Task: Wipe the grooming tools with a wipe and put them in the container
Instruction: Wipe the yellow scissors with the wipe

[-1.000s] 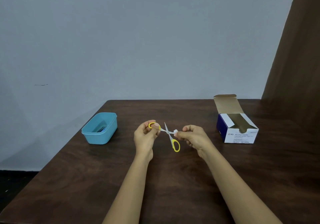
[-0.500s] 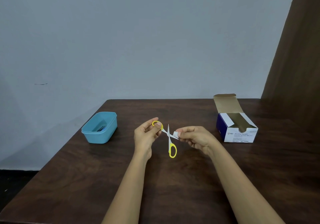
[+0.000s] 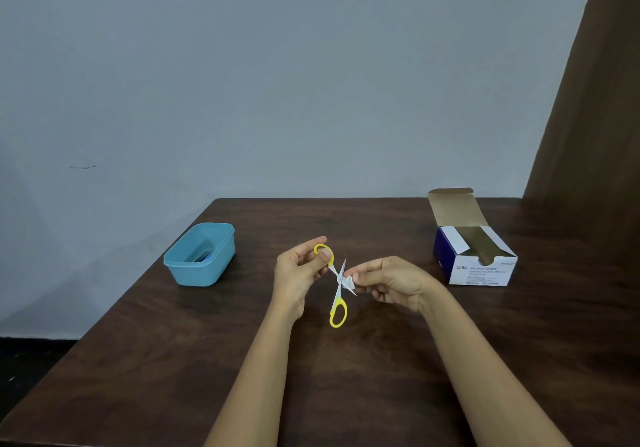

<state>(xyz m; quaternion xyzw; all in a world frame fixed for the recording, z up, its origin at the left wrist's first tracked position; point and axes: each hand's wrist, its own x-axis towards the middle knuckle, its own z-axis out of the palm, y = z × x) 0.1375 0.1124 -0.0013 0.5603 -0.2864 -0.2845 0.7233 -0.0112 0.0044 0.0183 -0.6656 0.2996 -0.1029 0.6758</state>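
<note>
Change: the free yellow loop hangs lower and steeper than half a second ago; the wipe sits slightly further down the blade.
Scissors [image 3: 337,284]: centre of frame, held above the surface [image 3: 363,394], spread in an X. One arm slants from upper-left loop to lower-right tip, the other stands near vertical, tip up.
Left hand [image 3: 298,273]: fingers pinch the upper loop.
Right hand [image 3: 391,280]: fingers pinch the wipe [image 3: 348,281] round a blade.
Materials: plastic loops, pale metal blades, crumpled white wipe, dark wood-grain surface.
Container [image 3: 197,275]: rounded teal plastic tub, left of centre.
Box [image 3: 481,271]: cardboard, flap up, right of centre.
</note>
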